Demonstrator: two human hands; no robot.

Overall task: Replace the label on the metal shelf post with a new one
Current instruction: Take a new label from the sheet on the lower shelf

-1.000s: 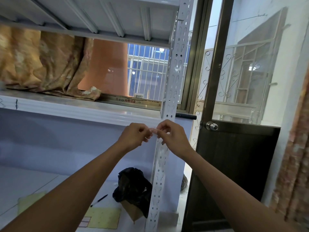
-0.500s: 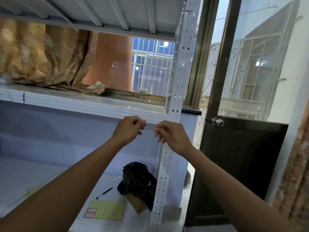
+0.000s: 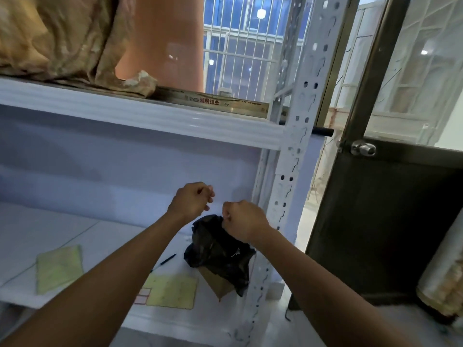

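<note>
With both the left hand (image 3: 191, 201) and right hand (image 3: 244, 219) curled closed, contents indiscernible, left of the metal shelf post (image 3: 288, 186), disposal into the black bag (image 3: 218, 251) appears under way; next, take a label from the yellow sheet (image 3: 170, 291) beside the pen (image 3: 164, 262).

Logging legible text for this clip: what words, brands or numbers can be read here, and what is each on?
"鸿明铝业" (second character uncertain), red print on the metal window rail behind the upper shelf; smaller print beside it is too blurred to read.
Yellow label sheet on the lower shelf: no readable text.
White label on the shelf post: looks blank.
</note>
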